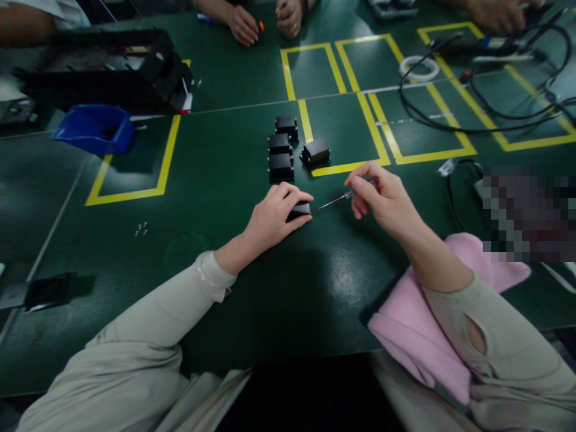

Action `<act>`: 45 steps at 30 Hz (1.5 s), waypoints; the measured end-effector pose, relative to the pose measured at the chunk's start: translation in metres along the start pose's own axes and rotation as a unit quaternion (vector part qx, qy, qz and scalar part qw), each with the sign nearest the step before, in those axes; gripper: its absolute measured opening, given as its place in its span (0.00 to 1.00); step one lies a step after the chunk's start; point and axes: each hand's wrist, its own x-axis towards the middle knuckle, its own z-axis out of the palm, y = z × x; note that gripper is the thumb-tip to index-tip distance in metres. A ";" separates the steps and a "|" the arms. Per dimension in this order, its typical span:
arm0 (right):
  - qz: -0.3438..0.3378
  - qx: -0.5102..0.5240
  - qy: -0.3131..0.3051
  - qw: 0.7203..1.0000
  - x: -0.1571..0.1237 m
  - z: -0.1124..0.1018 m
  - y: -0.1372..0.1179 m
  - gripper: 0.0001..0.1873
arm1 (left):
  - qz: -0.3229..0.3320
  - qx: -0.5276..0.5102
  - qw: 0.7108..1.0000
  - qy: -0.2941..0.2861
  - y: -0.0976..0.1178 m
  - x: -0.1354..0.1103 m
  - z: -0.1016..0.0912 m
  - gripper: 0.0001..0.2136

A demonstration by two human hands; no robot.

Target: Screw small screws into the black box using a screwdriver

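Observation:
My left hand [274, 216] is closed over a small black box [300, 210] and holds it down on the green table [216, 180]. My right hand [382, 198] pinches a thin screwdriver [335, 200] by its clear handle. The screwdriver's tip points left and reaches the box's right side. Just beyond my hands stand several more small black boxes [281, 157] in a short column, with one more black box [315, 152] apart to their right.
A blue bin [94, 127] and a black rack [112, 69] stand at the far left. Tiny screws [141, 228] lie left of my arm. Black cables [486, 102] and a white tape roll [419, 68] lie at the far right. Other people's hands [265, 21] rest at the far edge. A pink cloth [432, 318] lies under my right arm.

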 end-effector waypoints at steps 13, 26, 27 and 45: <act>-0.001 0.000 0.000 1.000 0.000 -0.001 0.001 0.14 | -0.001 -0.003 1.000 -0.001 0.000 0.000 -0.001 0.15; -0.002 -0.004 -0.007 1.000 0.000 -0.001 0.001 0.19 | -0.003 0.001 1.000 -0.003 0.001 0.000 0.000 0.15; -0.002 -0.007 -0.007 1.000 0.000 -0.001 0.001 0.19 | -0.003 0.001 1.000 -0.003 0.000 0.000 0.000 0.15; 0.005 -0.007 -0.012 1.000 -0.001 -0.001 -0.004 0.11 | -0.008 -0.002 1.000 -0.006 0.001 0.000 -0.001 0.15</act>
